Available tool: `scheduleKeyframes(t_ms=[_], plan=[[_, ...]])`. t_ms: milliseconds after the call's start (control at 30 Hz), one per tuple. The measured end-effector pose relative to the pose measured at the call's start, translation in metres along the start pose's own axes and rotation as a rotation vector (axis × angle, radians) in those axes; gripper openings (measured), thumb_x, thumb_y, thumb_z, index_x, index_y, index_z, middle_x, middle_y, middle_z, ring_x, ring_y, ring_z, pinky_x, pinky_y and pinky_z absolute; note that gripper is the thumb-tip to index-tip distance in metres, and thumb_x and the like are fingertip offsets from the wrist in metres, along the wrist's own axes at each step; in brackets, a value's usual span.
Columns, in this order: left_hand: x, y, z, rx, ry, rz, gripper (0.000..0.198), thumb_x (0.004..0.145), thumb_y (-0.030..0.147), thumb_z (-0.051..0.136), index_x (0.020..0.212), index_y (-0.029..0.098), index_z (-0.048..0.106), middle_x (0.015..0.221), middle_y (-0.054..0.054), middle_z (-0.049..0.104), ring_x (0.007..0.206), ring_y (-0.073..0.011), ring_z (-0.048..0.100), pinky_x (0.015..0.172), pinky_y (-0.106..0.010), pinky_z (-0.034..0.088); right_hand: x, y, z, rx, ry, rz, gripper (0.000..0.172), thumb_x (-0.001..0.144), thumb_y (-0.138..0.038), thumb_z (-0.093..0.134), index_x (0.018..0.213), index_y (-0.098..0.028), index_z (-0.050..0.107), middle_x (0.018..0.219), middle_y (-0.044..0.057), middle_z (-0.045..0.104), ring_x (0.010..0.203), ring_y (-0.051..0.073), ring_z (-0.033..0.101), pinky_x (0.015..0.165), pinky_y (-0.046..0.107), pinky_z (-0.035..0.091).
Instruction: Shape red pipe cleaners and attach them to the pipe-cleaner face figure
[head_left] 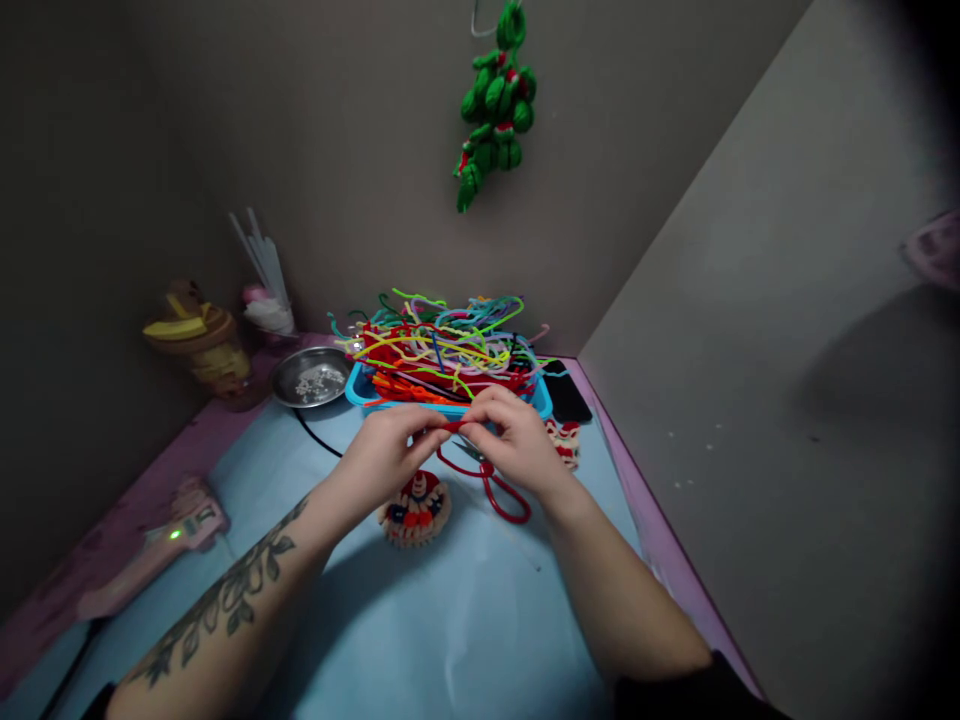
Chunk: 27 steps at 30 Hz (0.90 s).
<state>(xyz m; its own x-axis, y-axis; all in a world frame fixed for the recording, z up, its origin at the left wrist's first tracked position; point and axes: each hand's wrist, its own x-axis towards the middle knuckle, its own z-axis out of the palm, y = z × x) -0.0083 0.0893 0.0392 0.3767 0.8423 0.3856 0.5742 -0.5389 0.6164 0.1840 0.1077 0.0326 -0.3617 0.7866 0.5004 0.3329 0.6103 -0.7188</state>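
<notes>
My left hand (390, 445) and my right hand (510, 435) meet above the light blue table mat (420, 620), both pinching a red pipe cleaner (456, 427) held between them. Its free end loops down onto the mat as a red loop (504, 493) under my right hand. A small round craft piece in red, white and tan (415, 510) lies just below my left hand. Directly behind my hands stands a blue tray (360, 388) piled with many coloured pipe cleaners (442, 350).
A metal dish (311, 377), a cup of white sticks (264, 290) and a yellow-brown figure (196, 340) stand back left. A pink glue gun (161, 545) lies left, a black phone (566, 395) and small craft piece (564, 440) right. A green pipe-cleaner ornament (495, 110) hangs on the wall.
</notes>
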Motion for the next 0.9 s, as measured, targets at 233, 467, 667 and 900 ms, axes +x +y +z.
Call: scheduleKeyframes(t_ms=[233, 467, 667, 900], plan=[[0.001, 0.001, 0.005, -0.195, 0.133, -0.173, 0.017, 0.08, 0.032, 0.065, 0.083, 0.017, 0.074, 0.076, -0.003, 0.073, 0.066, -0.0145, 0.062, 0.062, -0.024, 0.047, 0.0, 0.001, 0.01, 0.172, 0.184, 0.129, 0.01, 0.077, -0.022, 0.066, 0.068, -0.019, 0.063, 0.077, 0.002, 0.057, 0.074, 0.016, 0.054, 0.065, 0.029, 0.042], [0.004, 0.011, 0.014, -0.485, 0.186, -0.443, 0.019, 0.074, 0.033, 0.068, 0.076, 0.015, 0.073, 0.057, 0.001, 0.064, 0.045, -0.0086, 0.048, 0.042, -0.02, 0.038, -0.005, 0.004, 0.032, 0.355, 0.31, 0.216, 0.013, 0.078, -0.025, 0.066, 0.067, -0.019, 0.062, 0.074, 0.0, 0.054, 0.07, 0.013, 0.052, 0.064, 0.027, 0.04], [0.001, 0.007, 0.024, -0.533, 0.282, -0.426, 0.016, 0.074, 0.031, 0.07, 0.073, 0.015, 0.072, 0.058, 0.001, 0.064, 0.053, -0.01, 0.055, 0.049, -0.019, 0.043, -0.009, 0.007, 0.044, 0.467, 0.377, 0.3, 0.016, 0.077, -0.028, 0.068, 0.064, -0.019, 0.064, 0.073, -0.001, 0.055, 0.071, 0.013, 0.052, 0.067, 0.028, 0.041], [-0.005, 0.003, 0.035, -0.452, 0.394, -0.357, 0.014, 0.078, 0.028, 0.067, 0.08, 0.016, 0.074, 0.072, -0.002, 0.071, 0.059, -0.0116, 0.06, 0.055, -0.021, 0.047, -0.009, 0.007, 0.054, 0.725, 0.389, 0.453, 0.013, 0.069, -0.029, 0.075, 0.063, -0.019, 0.07, 0.067, -0.001, 0.06, 0.066, 0.013, 0.054, 0.066, 0.028, 0.043]])
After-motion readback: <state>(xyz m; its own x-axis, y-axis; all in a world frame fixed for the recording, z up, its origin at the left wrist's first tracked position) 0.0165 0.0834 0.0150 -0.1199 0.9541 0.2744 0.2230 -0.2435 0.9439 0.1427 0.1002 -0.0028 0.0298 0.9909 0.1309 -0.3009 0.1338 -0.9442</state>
